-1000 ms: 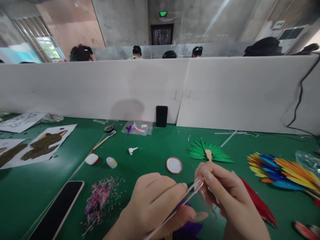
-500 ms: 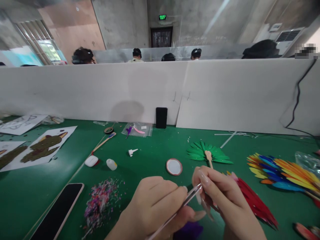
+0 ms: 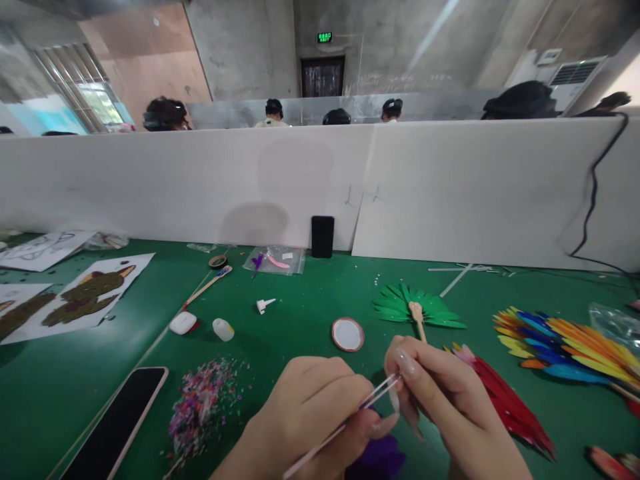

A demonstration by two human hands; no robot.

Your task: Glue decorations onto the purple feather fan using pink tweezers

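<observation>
At six o'clock, the left hand [image 3: 320, 403] grips tweezers [image 3: 315, 451] pointing towards two o'clock, meeting the pinched fingertips of the right hand [image 3: 440, 387], contents hidden; a loosened squeeze could make them slip.

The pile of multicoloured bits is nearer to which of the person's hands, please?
Left. The left hand is right of the pile, apart from it; the right hand is farther right, beyond the left hand.

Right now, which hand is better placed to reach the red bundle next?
The right hand, I'd judge: it sits just beside the red bundle, while the left hand is farther away and holds the tweezers. The right hand's pinched fingertips may need freeing first, though.
</observation>
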